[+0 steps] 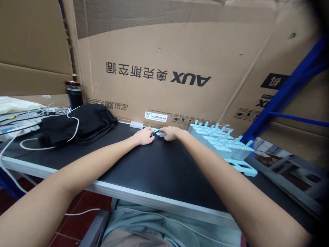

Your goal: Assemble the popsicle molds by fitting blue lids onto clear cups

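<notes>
Both arms reach across the black tabletop to its far side. My left hand [144, 136] rests low there with its fingers curled; whatever lies under them is hidden. A short gap separates it from my right hand [170, 132], whose thumb and fingers close around a small pale translucent piece [162, 134]. Small light-blue plastic pieces [154, 129] lie between the two hands, partly covered by the fingers. To the right of my right hand stands a group of pale-blue popsicle molds [218, 142], with light-blue stick handles pointing up.
A light-blue frame [243, 167] sits beside the molds. Against the upside-down printed cardboard [144, 44] lies a whitish block [136, 125]. At left are a black bag [82, 121], white cables [74, 130] and a dark bottle [74, 96]. A blue metal post [285, 92] slants at right.
</notes>
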Motion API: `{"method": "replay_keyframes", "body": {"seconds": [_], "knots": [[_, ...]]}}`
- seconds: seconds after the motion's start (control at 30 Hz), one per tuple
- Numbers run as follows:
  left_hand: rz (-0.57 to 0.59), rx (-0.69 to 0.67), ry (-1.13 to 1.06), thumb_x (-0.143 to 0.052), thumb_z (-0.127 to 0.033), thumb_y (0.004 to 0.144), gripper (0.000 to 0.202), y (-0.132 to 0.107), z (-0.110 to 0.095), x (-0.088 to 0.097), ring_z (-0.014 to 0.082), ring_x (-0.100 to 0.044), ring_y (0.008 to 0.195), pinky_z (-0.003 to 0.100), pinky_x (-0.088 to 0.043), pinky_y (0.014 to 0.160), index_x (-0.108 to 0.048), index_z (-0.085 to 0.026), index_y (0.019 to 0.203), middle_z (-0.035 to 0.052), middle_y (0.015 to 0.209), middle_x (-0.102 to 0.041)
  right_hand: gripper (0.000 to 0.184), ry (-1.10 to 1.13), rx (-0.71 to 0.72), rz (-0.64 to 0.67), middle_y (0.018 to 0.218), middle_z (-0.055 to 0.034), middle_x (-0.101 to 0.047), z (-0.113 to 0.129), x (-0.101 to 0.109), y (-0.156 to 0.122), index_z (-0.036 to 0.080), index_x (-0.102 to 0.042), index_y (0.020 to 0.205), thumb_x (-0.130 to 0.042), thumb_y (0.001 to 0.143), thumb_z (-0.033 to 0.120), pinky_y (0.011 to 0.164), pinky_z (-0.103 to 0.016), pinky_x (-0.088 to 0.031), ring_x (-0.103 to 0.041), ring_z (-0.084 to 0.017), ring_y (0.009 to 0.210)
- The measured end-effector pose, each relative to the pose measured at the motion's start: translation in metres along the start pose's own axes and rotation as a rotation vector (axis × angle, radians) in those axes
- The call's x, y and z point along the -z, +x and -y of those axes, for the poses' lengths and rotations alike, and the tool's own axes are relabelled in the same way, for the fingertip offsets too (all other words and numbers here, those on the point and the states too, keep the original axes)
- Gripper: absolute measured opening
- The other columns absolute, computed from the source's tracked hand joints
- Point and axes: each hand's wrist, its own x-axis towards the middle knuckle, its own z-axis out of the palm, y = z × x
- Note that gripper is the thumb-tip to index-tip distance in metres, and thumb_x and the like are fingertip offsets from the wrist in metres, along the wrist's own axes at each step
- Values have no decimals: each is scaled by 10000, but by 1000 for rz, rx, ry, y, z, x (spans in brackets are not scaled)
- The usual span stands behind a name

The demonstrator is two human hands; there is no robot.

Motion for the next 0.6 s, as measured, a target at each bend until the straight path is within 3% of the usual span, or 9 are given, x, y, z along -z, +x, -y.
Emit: {"method": "replay_keyframes", "body": {"seconds": [0.17,0.3,0.4,0.47,0.6], "knots": [[-23,-24,-40,-341,-492,941,447,-1,1,-1,256,-536,1200,410,-440,1010,-471,-242,1288,86,1275,-541,562,73,170,-130,1339,-41,-572,-5,-3,0,230,-493,1338,-559,781,202,946,-300,-417,-539,-218,1165],[-10,-30,-49,-330,-535,940,462,1,3,-3,264,-507,1230,421,-415,1035,-523,-248,1247,87,1312,-499,529,66,56,-174,1308,-108,-563,-37,-7,0,193,-466,1324,-552,839,389,932,-326,-440,-570,-247,1139],[20,-34,-60,-367,-507,932,430,2,4,-4,257,-497,1239,414,-393,1058,-556,-246,1216,80,1327,-492,656,40,-55,-138,1362,-172,-484,-60,-15,-4,146,-453,1330,-505,844,584,971,-379,-427,-550,-301,1182],[43,-33,-75,-374,-487,932,411,3,4,-3,248,-510,1221,406,-401,1049,-557,-244,1207,74,1322,-500,707,21,-66,-112,1431,-169,-418,-66,-19,-7,155,-399,1394,-467,857,610,1014,-394,-400,-493,-312,1257],[58,-49,-91,-365,-460,939,392,0,2,0,240,-532,1190,401,-420,1028,-534,-244,1218,69,1323,-503,745,-77,-57,-101,1522,-142,-325,-59,-21,-9,179,-249,1497,-476,876,522,1059,-409,-362,-372,-297,1362]]}}
